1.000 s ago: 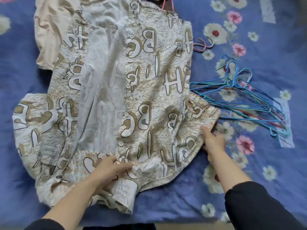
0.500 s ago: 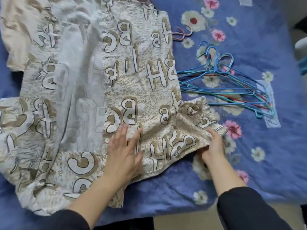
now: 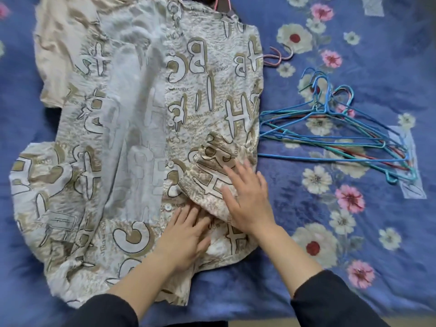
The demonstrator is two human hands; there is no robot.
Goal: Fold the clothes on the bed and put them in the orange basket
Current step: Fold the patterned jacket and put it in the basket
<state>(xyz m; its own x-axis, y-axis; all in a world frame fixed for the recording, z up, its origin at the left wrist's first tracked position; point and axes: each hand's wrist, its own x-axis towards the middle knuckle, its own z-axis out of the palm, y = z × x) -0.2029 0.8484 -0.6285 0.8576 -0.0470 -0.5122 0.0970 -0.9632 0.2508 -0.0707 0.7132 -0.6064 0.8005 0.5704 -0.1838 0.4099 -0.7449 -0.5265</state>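
Shirt (image 3: 132, 138), beige with big printed letters, lies spread on a blue floral bedspread (image 3: 354, 244), stretching away and leftward from both hands. Wire hangers (image 3: 330, 138) lie well to the right of them. The right hand (image 3: 247, 204) presses flat on the turned-in sleeve (image 3: 212, 159). The left hand (image 3: 184, 237) rests just beside it, fingers straight, palm down. Neither hand grasps anything.

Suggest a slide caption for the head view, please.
Left hand and right hand press a folded-in sleeve flat on a letter-print shirt, hangers beside.
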